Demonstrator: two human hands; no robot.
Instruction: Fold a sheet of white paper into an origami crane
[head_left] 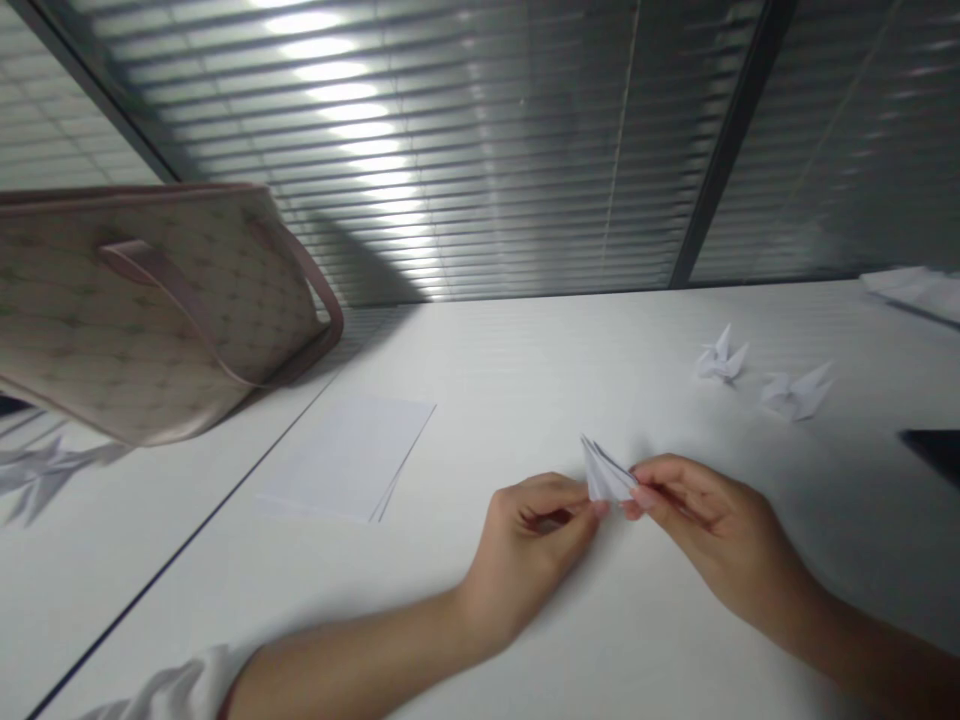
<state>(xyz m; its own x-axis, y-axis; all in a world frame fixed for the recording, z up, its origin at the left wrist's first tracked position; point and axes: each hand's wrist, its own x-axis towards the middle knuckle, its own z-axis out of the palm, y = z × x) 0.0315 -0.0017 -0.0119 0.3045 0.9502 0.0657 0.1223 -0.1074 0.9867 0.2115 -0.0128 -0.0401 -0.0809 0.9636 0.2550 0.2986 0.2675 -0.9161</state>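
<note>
A small folded piece of white paper (604,471) is held just above the white table (525,360), its pointed flaps fanning up and to the left. My left hand (536,550) pinches its lower left edge with thumb and fingers closed. Pinching its right edge with the fingertips is my right hand (712,530). Both forearms reach in from the bottom of the view.
A stack of white paper sheets (349,455) lies left of my hands. Two finished paper cranes (721,360) (796,392) sit at the right back. A beige patterned handbag (142,300) stands at the left. Closed blinds (487,150) run behind the table. A dark object (934,450) lies at the right edge.
</note>
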